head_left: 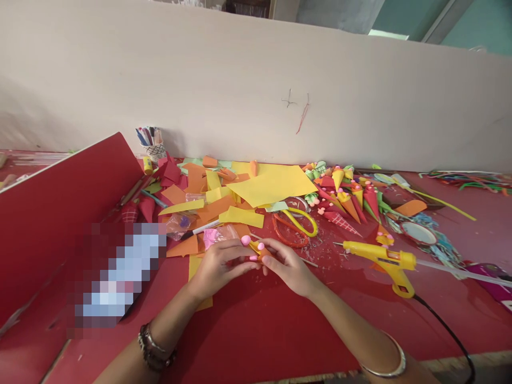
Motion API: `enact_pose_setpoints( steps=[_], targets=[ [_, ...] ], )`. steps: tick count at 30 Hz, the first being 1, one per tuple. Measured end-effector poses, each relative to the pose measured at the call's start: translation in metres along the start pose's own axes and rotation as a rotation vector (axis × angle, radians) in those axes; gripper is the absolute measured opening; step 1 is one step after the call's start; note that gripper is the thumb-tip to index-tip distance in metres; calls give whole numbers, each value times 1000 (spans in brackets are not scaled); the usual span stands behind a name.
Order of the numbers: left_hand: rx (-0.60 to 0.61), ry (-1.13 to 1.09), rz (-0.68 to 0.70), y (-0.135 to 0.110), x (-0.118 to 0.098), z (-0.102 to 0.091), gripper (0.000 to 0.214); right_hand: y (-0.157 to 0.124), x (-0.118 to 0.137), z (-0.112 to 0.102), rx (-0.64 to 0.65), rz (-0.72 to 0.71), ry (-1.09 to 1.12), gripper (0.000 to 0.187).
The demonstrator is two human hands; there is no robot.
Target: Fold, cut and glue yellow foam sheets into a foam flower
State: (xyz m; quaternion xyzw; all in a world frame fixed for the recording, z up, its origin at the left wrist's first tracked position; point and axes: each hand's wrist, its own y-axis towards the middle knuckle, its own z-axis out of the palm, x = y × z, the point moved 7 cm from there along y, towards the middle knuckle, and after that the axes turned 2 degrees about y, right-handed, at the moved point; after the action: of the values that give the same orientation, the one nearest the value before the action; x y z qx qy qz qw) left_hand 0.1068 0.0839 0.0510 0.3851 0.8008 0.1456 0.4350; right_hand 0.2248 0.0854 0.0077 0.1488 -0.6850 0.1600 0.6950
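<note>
Between my two hands is a small orange and yellow paper cone point(263, 253) with pink balls on it, held above the red table. My right hand point(292, 269) pinches its orange side with thumb and fingers. From the other side, my left hand point(220, 262) closes its fingertips on the piece near the pink balls; part of that grip is hidden. Just behind my left hand lies a plastic bag with pink material point(214, 237). Scissors with yellow and orange handles point(306, 221) lie beyond my right hand. A yellow glue gun point(380, 256) rests on its right.
Orange and yellow paper pieces point(272, 184) cover the table's back middle. Finished-looking paper cones point(346, 197) are heaped behind the glue gun, whose black cord point(444, 325) runs off the front edge. A red board point(80, 197), a pen cup point(154, 148) and a blurred-out object point(124, 272) stand left.
</note>
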Motion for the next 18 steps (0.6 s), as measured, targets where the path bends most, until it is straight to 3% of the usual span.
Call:
enact_pose_setpoints(
  steps=[18],
  targets=[
    [-1,29,-47,0,4,-4,12,1,1,1,-2,-6,30,32]
  ],
)
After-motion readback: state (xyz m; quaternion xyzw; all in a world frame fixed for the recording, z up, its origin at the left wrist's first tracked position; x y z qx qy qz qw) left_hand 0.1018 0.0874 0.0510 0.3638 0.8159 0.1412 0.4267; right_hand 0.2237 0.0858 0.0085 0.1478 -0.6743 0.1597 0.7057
